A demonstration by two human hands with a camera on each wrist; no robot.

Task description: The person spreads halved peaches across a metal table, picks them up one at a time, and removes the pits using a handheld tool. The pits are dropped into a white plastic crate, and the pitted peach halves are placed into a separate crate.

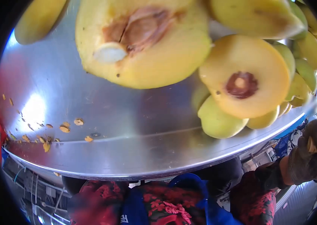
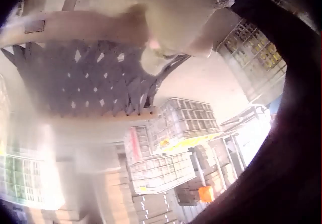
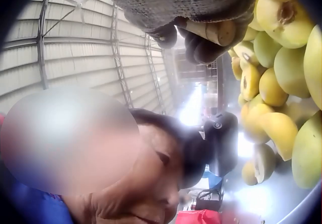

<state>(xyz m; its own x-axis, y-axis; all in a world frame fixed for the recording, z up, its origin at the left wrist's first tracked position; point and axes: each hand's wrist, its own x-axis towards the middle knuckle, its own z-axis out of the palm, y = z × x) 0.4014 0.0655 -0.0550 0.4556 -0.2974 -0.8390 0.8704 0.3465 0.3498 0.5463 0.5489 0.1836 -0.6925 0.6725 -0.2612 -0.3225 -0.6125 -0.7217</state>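
Holding a wooden handle (image 3: 207,30), your right hand (image 3: 201,8) was curled | left hand (image 2: 176,22): fingers were too blurred to tell | you probably needed steady control near cut fruit (image 1: 245,77)

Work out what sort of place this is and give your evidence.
Probably a fruit-processing shed or workshop: heaped yellow-green fruit, some cut open, a shiny metal work surface and a high, beamed roof.
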